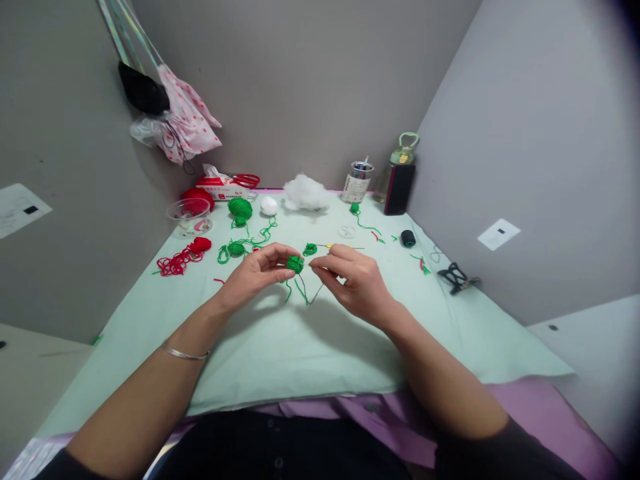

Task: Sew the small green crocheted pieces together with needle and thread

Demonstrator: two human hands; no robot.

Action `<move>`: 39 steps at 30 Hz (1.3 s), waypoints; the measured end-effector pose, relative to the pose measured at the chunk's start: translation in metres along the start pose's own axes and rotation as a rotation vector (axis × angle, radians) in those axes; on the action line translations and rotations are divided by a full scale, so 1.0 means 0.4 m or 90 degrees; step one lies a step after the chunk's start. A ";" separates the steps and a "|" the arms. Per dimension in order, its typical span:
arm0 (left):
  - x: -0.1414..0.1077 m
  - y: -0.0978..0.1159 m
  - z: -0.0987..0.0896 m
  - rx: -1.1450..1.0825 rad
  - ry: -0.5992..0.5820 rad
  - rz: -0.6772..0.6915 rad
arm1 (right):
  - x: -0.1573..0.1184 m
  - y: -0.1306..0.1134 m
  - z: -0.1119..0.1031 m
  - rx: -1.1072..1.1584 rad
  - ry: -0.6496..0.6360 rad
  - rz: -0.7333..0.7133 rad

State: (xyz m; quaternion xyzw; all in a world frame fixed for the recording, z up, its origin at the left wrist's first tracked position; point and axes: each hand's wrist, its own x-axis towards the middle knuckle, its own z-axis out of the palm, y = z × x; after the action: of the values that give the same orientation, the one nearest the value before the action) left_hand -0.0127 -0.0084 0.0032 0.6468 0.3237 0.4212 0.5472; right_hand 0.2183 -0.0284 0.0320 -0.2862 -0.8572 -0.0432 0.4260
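Now, small round green crocheted piece (295, 264), loose yarn tails dangling.

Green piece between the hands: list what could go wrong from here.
1. The left hand pinches the green piece by its fingertips only; a tug from the right hand might pull it free.
2. The loose tails hanging under it could snag or tangle.
3. The yarn scraps lying just behind might get caught up.

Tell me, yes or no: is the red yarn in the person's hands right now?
No. The left hand pinches a small green crocheted piece, while the red yarn lies loose on the cloth to its left.
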 end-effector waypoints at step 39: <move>0.001 0.010 0.021 -0.104 -0.016 0.018 | -0.003 0.037 0.024 0.400 -0.097 0.223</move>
State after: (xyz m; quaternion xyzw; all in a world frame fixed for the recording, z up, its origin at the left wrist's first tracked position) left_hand -0.0051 -0.0126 0.0066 0.6099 0.2721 0.4456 0.5962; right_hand 0.2200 -0.0137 0.0226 -0.2864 -0.7958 0.3174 0.4289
